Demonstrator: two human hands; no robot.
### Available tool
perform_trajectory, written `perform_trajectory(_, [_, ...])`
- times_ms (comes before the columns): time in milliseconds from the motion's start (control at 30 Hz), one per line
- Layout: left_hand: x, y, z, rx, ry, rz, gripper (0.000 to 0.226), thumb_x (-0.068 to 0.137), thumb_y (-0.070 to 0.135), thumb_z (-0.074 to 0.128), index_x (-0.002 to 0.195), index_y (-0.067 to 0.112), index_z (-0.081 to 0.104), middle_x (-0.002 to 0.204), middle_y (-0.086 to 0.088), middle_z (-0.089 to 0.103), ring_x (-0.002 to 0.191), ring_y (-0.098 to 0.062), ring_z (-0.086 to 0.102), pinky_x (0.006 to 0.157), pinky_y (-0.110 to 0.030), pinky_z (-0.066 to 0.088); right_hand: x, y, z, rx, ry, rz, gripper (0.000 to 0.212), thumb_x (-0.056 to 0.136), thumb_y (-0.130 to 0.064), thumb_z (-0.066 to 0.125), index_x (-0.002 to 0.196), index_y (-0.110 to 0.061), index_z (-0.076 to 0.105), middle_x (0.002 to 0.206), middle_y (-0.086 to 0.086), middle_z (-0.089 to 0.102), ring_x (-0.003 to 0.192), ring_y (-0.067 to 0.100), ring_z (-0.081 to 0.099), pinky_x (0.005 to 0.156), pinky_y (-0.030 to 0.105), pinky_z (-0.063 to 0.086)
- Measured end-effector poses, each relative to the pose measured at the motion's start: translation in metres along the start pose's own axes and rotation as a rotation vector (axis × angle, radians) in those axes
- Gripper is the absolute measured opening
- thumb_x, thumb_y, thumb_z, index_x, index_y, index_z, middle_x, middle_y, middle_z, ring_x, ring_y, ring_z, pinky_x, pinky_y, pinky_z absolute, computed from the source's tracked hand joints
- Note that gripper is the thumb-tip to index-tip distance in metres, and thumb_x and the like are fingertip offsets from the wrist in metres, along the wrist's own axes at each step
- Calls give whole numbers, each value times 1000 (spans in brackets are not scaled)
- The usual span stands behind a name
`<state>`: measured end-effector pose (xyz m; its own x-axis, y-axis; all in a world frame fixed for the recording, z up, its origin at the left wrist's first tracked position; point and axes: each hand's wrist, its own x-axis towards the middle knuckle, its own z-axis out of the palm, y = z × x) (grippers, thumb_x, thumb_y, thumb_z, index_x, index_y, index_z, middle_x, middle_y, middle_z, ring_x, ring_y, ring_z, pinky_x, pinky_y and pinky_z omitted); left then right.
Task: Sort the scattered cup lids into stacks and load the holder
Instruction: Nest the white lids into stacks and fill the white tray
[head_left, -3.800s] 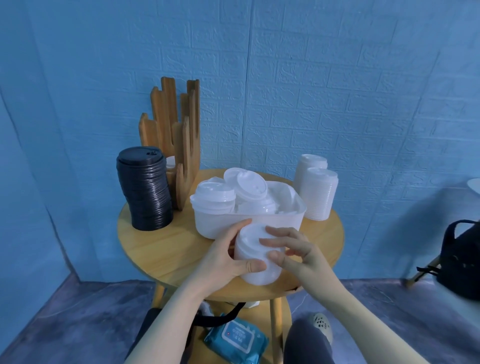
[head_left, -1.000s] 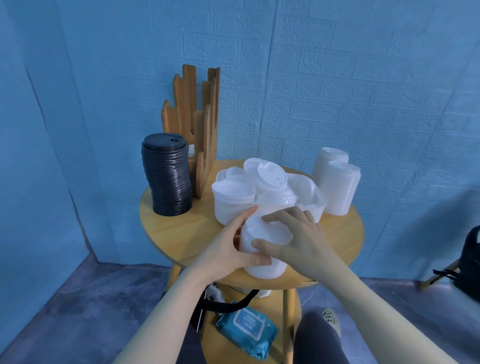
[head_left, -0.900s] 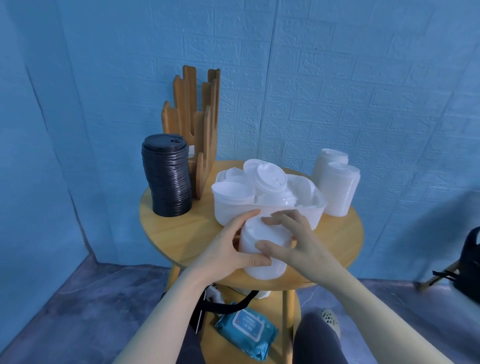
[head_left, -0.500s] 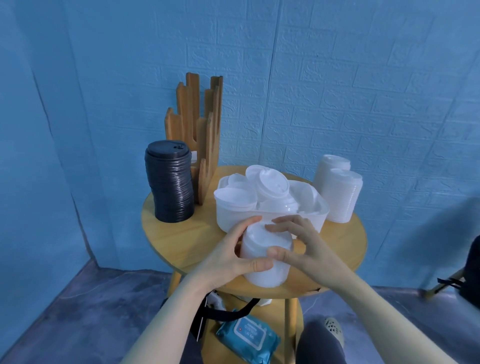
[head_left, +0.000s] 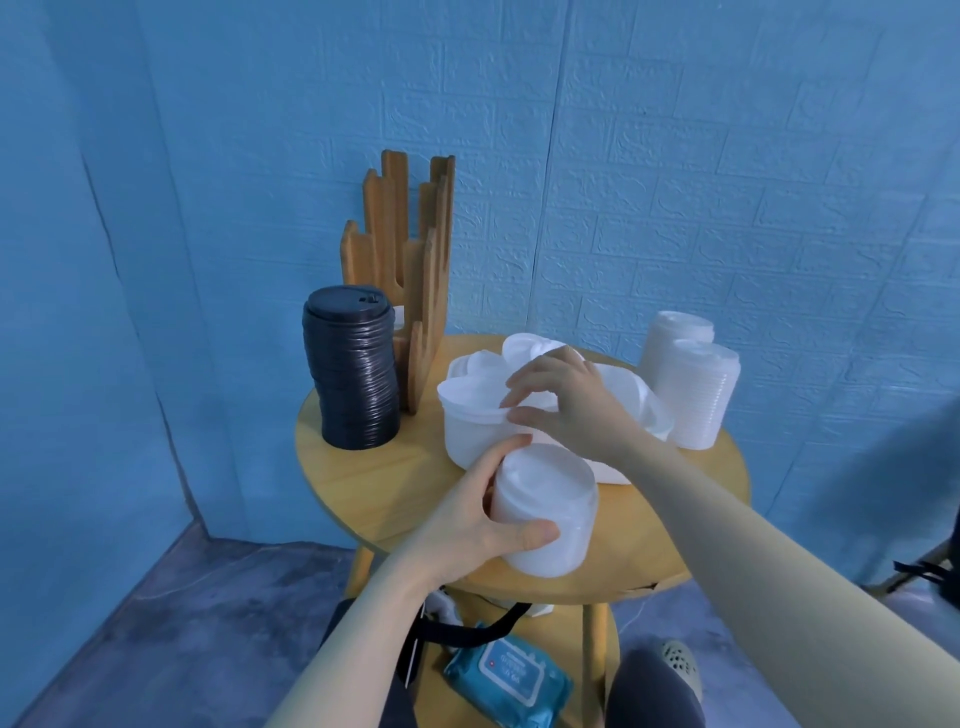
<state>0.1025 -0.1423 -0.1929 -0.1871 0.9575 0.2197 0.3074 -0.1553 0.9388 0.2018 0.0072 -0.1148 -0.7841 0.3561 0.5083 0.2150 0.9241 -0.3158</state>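
Gripping a white lid stack (head_left: 543, 512) near the front edge of the round wooden table (head_left: 374, 473), the left hand (head_left: 480, 525) curls thumb and fingers round its side. The right hand (head_left: 563, 402) reaches into the white tub (head_left: 467, 436) just behind, fingertips pinching the rim of a loose white lid (head_left: 470, 402). A black lid stack (head_left: 356, 371) stands beside the wooden holder (head_left: 410, 280) at the left; two more white stacks (head_left: 691, 379) stand at the right.

On the round desk (head_left: 363, 483), the left hand (head_left: 467, 525) grips a white lid stack (head_left: 545, 509) at the near edge. The right hand (head_left: 566, 400) pinches a lid (head_left: 470, 402) in the white tub (head_left: 467, 441). A black lid stack (head_left: 356, 369) stands beside the wooden holder (head_left: 415, 260).
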Motion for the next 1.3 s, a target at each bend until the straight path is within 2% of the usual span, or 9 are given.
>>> perform_trajectory(200, [0,0,-1,-4,10,-2,100,57,54,83,145,45,36,146,23,43,132,7,43,113,-24,37,-20,-11,-18,426,229,217,15,87,-14,71,81,-28,67,87,-6,66,83,-1,55,72,14,36])
perform_trajectory(300, [1,-2,-2,-16,28,-4,97,58,58,83,144,48,37,145,22,46,132,4,44,115,-30,37,-37,-8,-29,750,321,360,4,90,-10,66,93,-10,69,81,2,67,70,4,59,62,16,42])
perform_trajectory(367, [1,-3,-1,-18,40,8,96,59,58,83,142,52,36,145,25,46,132,7,44,115,-27,37,-48,-5,-33,930,309,440,19,91,-12,62,107,-2,67,83,6,65,69,10,59,59,21,42])
perform_trajectory(600, [2,-4,-1,-40,36,46,111,61,57,86,151,55,20,150,25,43,138,2,41,118,-34,33,-76,-1,-27,1373,215,632,40,81,-14,62,121,-7,61,82,2,67,67,11,61,58,22,47])
perform_trajectory(800, [1,-1,-1,-12,30,67,95,66,51,83,142,67,28,150,33,39,140,7,35,121,-34,28,-97,-7,-22,1136,194,673,35,89,-4,62,123,-14,60,82,8,68,74,18,64,61,26,46])
perform_trajectory(933, [1,-2,-1,-29,42,69,87,66,50,84,138,65,38,149,25,45,139,1,40,120,-41,32,-108,-12,-23,917,195,654,29,89,-17,67,118,-19,63,84,-2,72,76,12,63,65,27,44])
perform_trajectory(1067, [1,-2,0,-27,41,73,85,65,54,84,139,58,42,151,18,45,139,-5,42,118,-43,34,-112,-13,-26,713,197,630,31,85,-39,70,112,-26,65,107,-9,70,95,9,63,75,24,46])
perform_trajectory(1133, [1,-2,0,-21,39,68,86,64,58,84,138,59,43,151,18,45,139,-5,43,118,-43,34,-110,-11,-27,690,207,548,40,79,-45,75,115,-30,63,117,-11,66,107,4,61,83,22,45])
perform_trajectory(1300, [1,-2,-1,-18,41,63,84,63,60,84,137,59,44,149,17,47,137,-6,45,117,-44,36,-100,-9,-32,818,49,319,36,85,-26,70,120,-23,66,135,-11,59,122,1,55,91,17,47])
